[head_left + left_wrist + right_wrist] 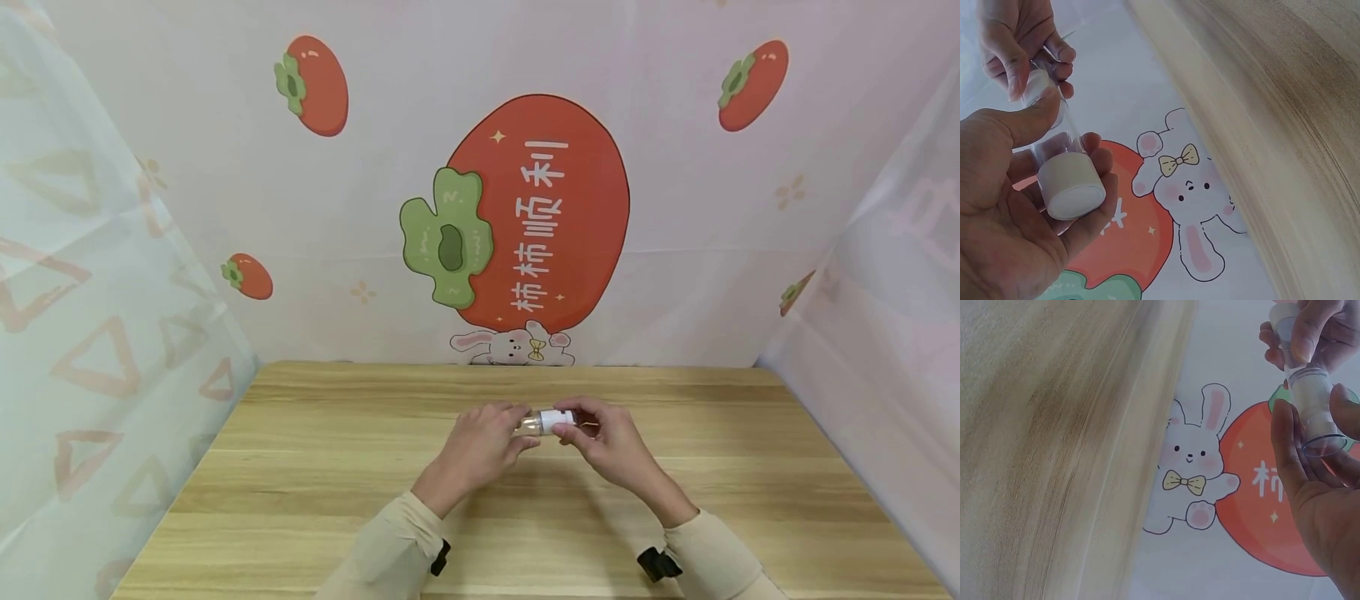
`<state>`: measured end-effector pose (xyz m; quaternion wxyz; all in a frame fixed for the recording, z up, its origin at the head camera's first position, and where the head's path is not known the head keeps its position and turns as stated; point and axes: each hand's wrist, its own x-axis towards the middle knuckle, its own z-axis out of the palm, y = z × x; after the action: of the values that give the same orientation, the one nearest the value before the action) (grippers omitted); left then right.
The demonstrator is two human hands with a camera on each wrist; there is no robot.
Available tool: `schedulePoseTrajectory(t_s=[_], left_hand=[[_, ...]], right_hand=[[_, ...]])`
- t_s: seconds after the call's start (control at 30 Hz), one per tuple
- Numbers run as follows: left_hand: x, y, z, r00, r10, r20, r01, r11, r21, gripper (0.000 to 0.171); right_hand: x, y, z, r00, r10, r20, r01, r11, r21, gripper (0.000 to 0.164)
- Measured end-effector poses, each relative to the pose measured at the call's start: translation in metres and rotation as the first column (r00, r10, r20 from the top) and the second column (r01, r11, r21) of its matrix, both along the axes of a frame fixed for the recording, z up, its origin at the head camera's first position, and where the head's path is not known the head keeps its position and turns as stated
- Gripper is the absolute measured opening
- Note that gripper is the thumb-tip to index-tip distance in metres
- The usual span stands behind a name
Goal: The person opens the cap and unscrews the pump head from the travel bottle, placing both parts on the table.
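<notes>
A small clear bottle [553, 420] with white parts lies nearly level between the two hands, over the far half of the table. The left hand [483, 443] grips its left end. In the left wrist view that end is a white cylinder [1072, 186] with a flat round face, cradled by the fingers, with the thumb along the clear barrel. At the other end the right hand [611, 443] pinches the bottle between thumb and fingers. There, a clear cap [1322, 445] with an open-looking round rim surrounds a white inner part in the right wrist view.
Below the hands spreads a wood-grain table [337, 500]. Behind it hangs a pale cloth backdrop [675, 208] printed with persimmons and a rabbit. More cloth walls stand at left and right. Both sleeves are beige, with a black strap piece [660, 564] near the right wrist.
</notes>
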<state>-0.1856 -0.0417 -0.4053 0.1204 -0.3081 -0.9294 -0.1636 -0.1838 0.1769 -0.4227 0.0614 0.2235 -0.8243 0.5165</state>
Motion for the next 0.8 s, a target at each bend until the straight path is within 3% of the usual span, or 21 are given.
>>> schedulePoseTrajectory(t_s=[0.2,0.8], left_hand=[[-0.0002,0.0004,-0.0002,1.000,-0.005,-0.007,0.005,1.000,0.003,0.033],[-0.0040,-0.0037,0.0003,0.996,-0.076,0.047,0.073,0.995,0.062,0.035]], right_hand=[[0.0000,0.0001,0.0013,1.000,-0.006,0.015,0.006,1.000,0.000,0.022],[-0.0021,0.0062,0.0028,0.991,0.106,0.078,-0.099,0.991,-0.092,0.024]])
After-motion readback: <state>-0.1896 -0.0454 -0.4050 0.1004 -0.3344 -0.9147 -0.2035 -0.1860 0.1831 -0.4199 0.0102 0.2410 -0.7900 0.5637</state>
